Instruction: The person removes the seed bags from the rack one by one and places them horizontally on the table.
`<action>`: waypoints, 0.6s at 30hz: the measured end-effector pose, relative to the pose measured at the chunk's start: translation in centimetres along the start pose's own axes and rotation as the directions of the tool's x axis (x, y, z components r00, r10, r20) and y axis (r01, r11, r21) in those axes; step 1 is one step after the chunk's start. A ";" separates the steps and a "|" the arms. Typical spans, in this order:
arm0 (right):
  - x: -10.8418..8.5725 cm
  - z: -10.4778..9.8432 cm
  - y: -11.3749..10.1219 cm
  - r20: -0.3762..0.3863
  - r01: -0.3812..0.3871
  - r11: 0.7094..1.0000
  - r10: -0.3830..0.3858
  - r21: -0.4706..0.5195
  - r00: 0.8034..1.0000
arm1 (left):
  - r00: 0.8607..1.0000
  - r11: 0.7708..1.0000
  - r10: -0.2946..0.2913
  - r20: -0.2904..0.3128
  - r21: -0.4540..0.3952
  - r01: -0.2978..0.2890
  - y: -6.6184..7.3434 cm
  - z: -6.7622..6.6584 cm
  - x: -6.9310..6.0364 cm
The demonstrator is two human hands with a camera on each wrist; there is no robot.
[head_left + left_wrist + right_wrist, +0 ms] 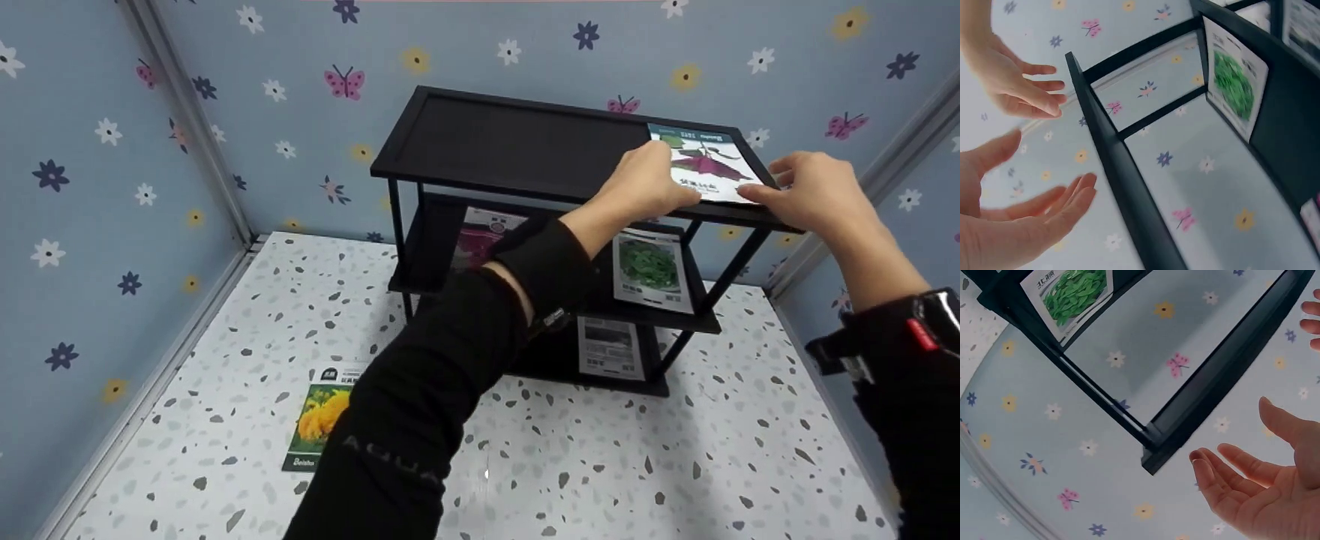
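A seed packet (709,166) with a purple plant picture lies on the right end of the top board of a black shelf rack (525,139). My left hand (649,184) is at the packet's left side, its thumb by the lower edge. At the packet's right edge is my right hand (817,191), thumb over the lower right corner. In the left wrist view my left hand (1033,219) has loosely bent, parted fingers around no object. The right wrist view shows my right hand (1258,489) similarly relaxed beside the board's edge. The rim hides the packet in both wrist views.
A green-leaf packet (649,270) and a magenta one (480,236) are on the middle shelf. Another packet (610,349) lies on the bottom shelf. A yellow-flower packet (321,416) is on the speckled floor (562,465), partly behind my left sleeve. Flowered walls (285,67) stand close around.
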State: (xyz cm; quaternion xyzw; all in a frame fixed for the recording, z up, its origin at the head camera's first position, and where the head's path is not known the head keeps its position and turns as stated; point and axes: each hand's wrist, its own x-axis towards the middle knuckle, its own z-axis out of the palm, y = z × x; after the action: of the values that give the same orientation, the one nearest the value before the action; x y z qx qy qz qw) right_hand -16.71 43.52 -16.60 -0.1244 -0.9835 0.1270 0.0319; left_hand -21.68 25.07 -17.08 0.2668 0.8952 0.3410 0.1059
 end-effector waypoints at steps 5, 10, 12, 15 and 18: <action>1.3 -0.2 0.0 0.016 -0.083 0.996 0.082 0.029 0.996 | 0.983 0.964 -0.144 -0.113 -0.241 0.114 0.5 1.4 1.9; 2.1 -0.3 -0.3 0.039 -0.149 0.988 0.147 0.047 0.988 | 0.952 0.890 -0.256 -0.166 -0.424 0.165 1.0 2.3 3.1; 2.3 -0.2 -0.4 0.055 -0.182 0.982 0.179 0.047 0.982 | 0.942 0.856 -0.294 -0.159 -0.483 0.185 1.3 2.5 3.4; 2.5 -0.2 -0.5 0.063 -0.227 0.972 0.223 0.057 0.973 | 0.936 0.814 -0.320 -0.145 -0.548 0.193 1.6 2.5 3.6; 2.7 -0.1 -0.7 0.052 -0.249 0.965 0.246 0.077 0.968 | 0.931 0.783 -0.339 -0.135 -0.589 0.200 1.7 2.5 3.7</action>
State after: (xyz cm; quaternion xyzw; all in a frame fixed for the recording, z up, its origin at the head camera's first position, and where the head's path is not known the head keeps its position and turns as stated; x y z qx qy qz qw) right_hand -19.43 43.61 -16.22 -0.2422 -0.9546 0.1731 0.0001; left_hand -23.21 29.57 -17.79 0.0496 0.7886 0.6006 0.1221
